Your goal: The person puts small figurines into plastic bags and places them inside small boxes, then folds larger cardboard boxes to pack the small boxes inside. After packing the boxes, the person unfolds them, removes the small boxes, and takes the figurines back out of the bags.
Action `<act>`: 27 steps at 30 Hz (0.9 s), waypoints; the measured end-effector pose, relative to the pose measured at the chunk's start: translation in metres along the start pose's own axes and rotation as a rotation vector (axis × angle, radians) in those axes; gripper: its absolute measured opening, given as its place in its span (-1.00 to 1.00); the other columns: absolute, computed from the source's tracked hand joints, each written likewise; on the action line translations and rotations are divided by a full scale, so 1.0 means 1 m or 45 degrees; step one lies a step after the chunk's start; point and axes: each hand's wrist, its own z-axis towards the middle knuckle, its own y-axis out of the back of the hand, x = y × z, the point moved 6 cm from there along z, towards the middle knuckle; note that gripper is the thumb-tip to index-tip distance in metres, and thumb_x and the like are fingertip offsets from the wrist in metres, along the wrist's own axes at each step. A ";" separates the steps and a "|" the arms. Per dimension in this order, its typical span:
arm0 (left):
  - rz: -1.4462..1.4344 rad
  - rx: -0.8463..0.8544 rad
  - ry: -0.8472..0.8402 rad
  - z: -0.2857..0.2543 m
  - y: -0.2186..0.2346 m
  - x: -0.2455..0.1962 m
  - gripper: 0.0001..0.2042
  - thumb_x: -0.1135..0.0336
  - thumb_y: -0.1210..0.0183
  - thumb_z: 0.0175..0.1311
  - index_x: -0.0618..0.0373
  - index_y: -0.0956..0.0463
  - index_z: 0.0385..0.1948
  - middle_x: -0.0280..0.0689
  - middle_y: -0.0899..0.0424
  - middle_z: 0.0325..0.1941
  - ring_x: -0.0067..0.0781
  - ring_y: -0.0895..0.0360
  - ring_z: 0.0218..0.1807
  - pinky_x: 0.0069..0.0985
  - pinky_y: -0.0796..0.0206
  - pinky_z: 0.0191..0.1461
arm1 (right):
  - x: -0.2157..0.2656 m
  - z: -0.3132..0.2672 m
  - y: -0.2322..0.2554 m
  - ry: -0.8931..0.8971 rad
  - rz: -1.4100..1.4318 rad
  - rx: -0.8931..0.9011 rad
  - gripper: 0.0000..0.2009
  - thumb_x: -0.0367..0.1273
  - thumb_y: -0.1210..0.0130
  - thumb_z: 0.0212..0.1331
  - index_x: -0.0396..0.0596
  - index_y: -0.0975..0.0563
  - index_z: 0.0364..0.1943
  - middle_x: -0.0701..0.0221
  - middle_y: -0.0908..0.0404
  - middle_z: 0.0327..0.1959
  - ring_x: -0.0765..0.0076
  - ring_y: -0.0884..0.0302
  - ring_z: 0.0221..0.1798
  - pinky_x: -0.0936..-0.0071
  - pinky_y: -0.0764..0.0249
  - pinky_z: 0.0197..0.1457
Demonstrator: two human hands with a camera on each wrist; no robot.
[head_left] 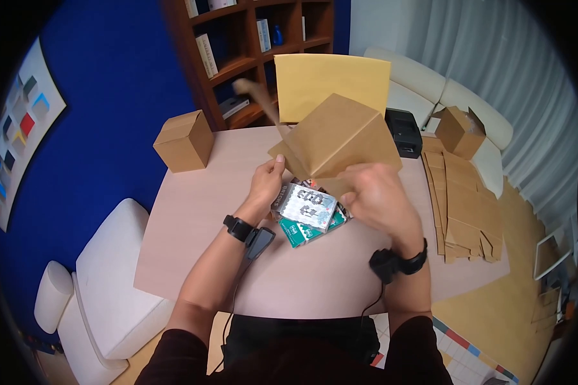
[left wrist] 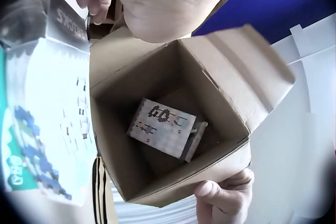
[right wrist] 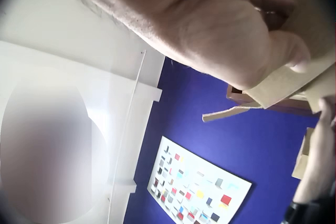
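Observation:
Over the middle of the table, an open cardboard box is held tilted, its flaps spread. My left hand grips its left side near a flap, thumb against the cardboard. The right hand has its fingers curled on a near right flap; its thumb lies over the edge in the left wrist view. Inside the box lies a small printed toy-brick box. Below the hands, a white and grey brick box rests across a green one on the table, partly hidden by the cardboard.
A closed cardboard box stands at the table's back left. Flattened cardboard is stacked on the right, with an open carton behind it. A black device and a yellow panel are at the back.

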 end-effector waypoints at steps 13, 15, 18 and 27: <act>-0.716 0.250 0.062 0.018 -0.016 0.013 -0.68 0.10 -0.22 0.57 0.02 -0.55 0.19 -0.29 -0.69 0.21 -0.40 -0.65 0.20 -0.34 -0.55 0.28 | 0.043 -0.002 -0.053 0.058 -0.492 -0.009 -0.96 -0.46 -0.26 -0.14 -0.09 -0.63 -0.57 0.25 -0.68 -0.48 0.16 -0.73 -0.34 0.26 -0.59 -0.22; -0.731 0.220 0.028 0.009 -0.016 -0.013 -0.69 0.12 -0.19 0.59 0.04 -0.54 0.20 -0.27 -0.69 0.17 -0.40 -0.67 0.14 -0.35 -0.58 0.16 | 0.043 0.000 -0.054 0.043 -0.631 0.005 -0.94 -0.39 -0.32 -0.08 -0.02 -0.75 -0.50 0.33 -0.74 -0.44 0.29 -0.74 -0.28 0.38 -0.51 -0.21; -0.726 0.180 0.001 0.000 -0.007 -0.054 -0.69 0.18 -0.11 0.64 0.16 -0.51 0.21 -0.19 -0.67 0.14 -0.31 -0.71 0.08 -0.26 -0.64 0.06 | 0.044 0.001 -0.058 0.063 -0.685 -0.026 -0.94 -0.39 -0.31 -0.05 -0.01 -0.74 -0.48 0.35 -0.71 -0.46 0.30 -0.72 -0.26 0.38 -0.49 -0.19; -1.116 0.398 -0.070 -0.022 0.003 -0.101 -0.66 0.23 -0.03 0.66 0.29 -0.50 0.24 -0.12 -0.69 0.18 -0.36 -0.73 0.12 -0.40 -0.70 0.17 | 0.078 -0.008 -0.004 0.360 0.035 -0.260 -0.87 -0.49 -0.34 -0.03 -0.17 -0.68 -0.35 0.33 -0.70 -0.38 0.21 -0.72 -0.25 0.28 -0.56 -0.18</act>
